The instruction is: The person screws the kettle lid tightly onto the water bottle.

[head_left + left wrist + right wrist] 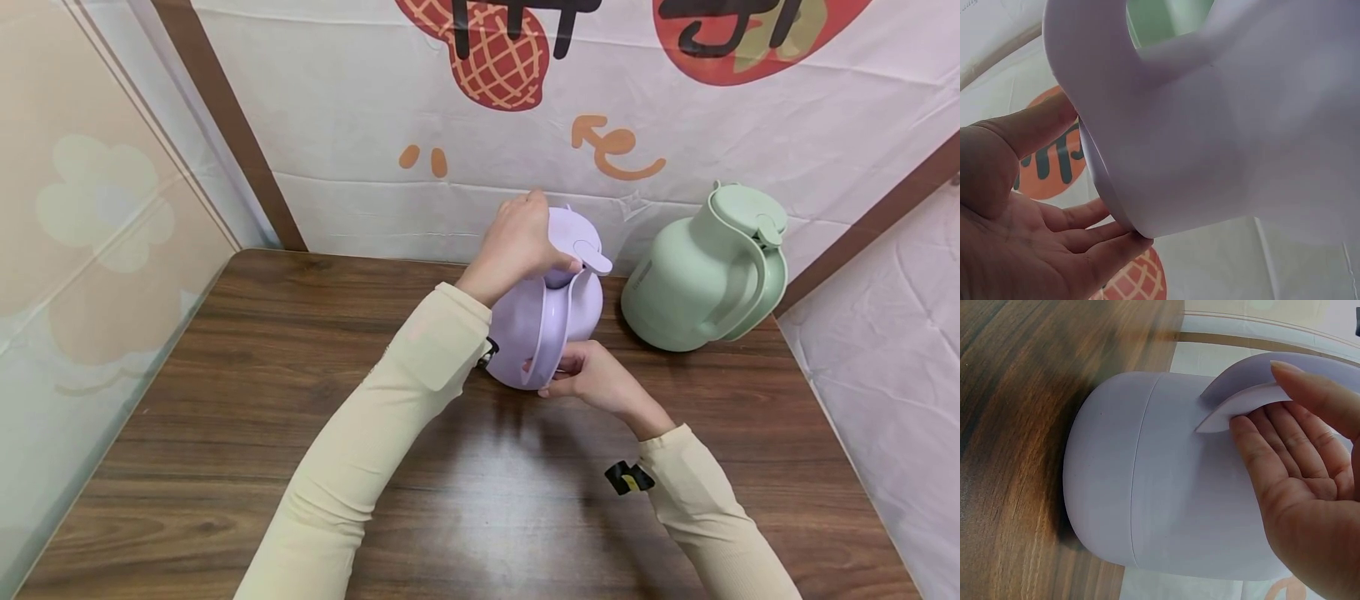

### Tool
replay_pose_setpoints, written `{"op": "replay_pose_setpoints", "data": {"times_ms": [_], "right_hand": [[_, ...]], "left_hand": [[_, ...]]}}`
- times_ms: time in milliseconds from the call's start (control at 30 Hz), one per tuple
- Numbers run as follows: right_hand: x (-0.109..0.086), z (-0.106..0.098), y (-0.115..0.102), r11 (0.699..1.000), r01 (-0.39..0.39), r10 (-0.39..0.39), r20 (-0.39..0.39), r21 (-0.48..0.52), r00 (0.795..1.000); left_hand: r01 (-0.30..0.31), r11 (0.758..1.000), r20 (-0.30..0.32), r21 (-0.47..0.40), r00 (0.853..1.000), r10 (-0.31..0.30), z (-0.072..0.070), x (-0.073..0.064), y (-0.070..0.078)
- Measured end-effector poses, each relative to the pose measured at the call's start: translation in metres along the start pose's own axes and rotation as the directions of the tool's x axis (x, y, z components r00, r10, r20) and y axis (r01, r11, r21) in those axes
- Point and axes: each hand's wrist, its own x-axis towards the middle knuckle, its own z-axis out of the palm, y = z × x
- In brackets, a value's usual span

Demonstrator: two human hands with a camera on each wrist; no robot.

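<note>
A lavender thermos jug point(517, 325) stands upright on the wooden table, its handle point(553, 329) turned toward me. My left hand point(520, 242) is at its top, thumb on the near side of the round lid point(573, 227) and fingers on the far side. In the left wrist view, the fingertips point(1135, 236) touch the rim. Low on the handle is my right hand point(600, 379); the right wrist view shows its thumb point(1288, 369) on one side and curled fingers on the other. A thumb lever point(592, 257) juts from the lid.
A pale green jug point(675, 283) of the same shape stands to the right, near the back wall. A printed cloth point(337, 125) hangs behind the table point(300, 400). A black strap piece point(628, 477) sits by my right sleeve.
</note>
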Motion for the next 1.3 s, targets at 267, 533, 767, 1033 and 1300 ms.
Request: {"op": "replay_pose_setpoints", "data": {"times_ms": [267,533,767,1033,1300], "right_hand": [[-0.001,0.001,0.000,1.000,-0.001,0.001,0.002,-0.005,1.000],[-0.002,0.002,0.000,1.000,-0.006,0.006,0.000,-0.006,1.000],[-0.002,0.002,-0.001,1.000,-0.013,0.013,0.001,-0.008,1.000],[-0.001,0.002,-0.002,1.000,-0.010,0.010,0.000,-0.013,1.000],[0.000,0.001,-0.003,1.000,-0.006,0.006,-0.008,-0.020,1.000]], "left_hand": [[-0.020,1.000,0.019,0.016,1.000,0.019,-0.002,0.002,-0.001],[-0.029,0.999,0.042,0.025,0.999,0.027,-0.002,0.003,-0.003],[-0.032,0.999,0.041,0.017,0.999,0.032,-0.002,0.003,-0.003],[-0.050,0.999,0.047,-0.003,0.998,0.050,-0.006,-0.001,-0.003],[-0.159,0.985,0.110,0.071,0.982,0.151,-0.022,-0.010,0.004]]}}
